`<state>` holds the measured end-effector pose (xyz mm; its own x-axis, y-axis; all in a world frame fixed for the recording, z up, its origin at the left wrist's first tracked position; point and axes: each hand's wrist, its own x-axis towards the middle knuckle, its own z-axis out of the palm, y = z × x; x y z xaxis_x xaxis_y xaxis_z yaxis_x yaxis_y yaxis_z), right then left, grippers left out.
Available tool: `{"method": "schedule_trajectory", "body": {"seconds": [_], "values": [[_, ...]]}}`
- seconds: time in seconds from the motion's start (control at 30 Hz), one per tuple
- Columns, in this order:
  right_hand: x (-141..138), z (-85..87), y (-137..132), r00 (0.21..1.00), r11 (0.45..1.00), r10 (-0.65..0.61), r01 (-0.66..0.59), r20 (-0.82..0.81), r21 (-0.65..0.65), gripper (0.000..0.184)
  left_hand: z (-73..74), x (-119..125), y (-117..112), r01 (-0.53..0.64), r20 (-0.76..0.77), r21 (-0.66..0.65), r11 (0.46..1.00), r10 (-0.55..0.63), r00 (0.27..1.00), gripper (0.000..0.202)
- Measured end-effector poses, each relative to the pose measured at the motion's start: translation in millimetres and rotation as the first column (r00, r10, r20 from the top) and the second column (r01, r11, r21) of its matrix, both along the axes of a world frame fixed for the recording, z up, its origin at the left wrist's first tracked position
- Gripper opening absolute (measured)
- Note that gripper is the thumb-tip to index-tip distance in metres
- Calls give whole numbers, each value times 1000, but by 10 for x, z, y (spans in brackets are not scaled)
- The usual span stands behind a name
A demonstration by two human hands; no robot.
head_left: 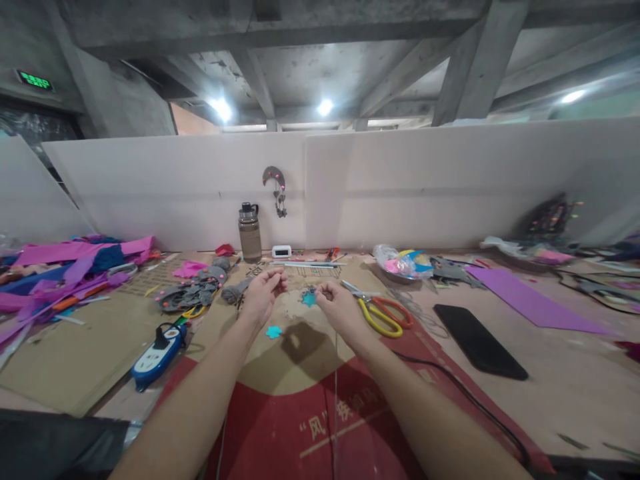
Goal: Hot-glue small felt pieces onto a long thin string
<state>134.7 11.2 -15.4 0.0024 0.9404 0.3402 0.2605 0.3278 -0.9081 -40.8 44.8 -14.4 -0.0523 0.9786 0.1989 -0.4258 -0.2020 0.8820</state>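
My left hand is raised over the cardboard with thumb and fingers pinched together; whatever lies in the pinch is too small to make out. To its right, my right hand is closed in a similar pinch. A thin pale thread runs down from beneath it towards the front edge. A turquoise star-shaped piece shows by the right fingertips; whether they touch it, I cannot tell. Another turquoise star lies flat below my left hand. Scissors with yellow and orange loops rest just right of my right hand.
A black phone and purple sheet lie right, with a dark cable nearer. Left are a blue-white power strip, grey felt pieces and coloured scraps. A bottle stands before the white partition.
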Motion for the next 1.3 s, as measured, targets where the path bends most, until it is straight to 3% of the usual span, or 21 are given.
{"method": "schedule_trajectory", "body": {"seconds": [0.3,0.5,0.63,0.83,1.0,1.13,1.3], "values": [[-11,11,-6,999,999,32,-32,-27,9,13,-50,24,-15,-60,-253,46,997,70,965,25],[-31,-31,34,998,998,57,-57,-11,13,11,-101,6,5,-76,-315,126,989,113,942,20],[-49,-93,84,998,998,59,-59,-30,13,10,-94,23,-30,-91,-333,77,993,112,936,30],[-38,-113,112,998,998,61,-61,-28,5,8,-15,47,-106,-12,-445,51,999,34,895,45],[-12,-31,70,998,999,45,-44,-42,20,10,120,117,-187,170,-559,14,985,-133,819,34],[-14,5,49,997,999,46,-46,-62,10,12,164,172,-253,179,-620,-20,984,-153,769,27],[-29,-24,56,999,999,46,-46,-14,12,11,150,190,-275,190,-622,-67,979,-190,760,24]]}}
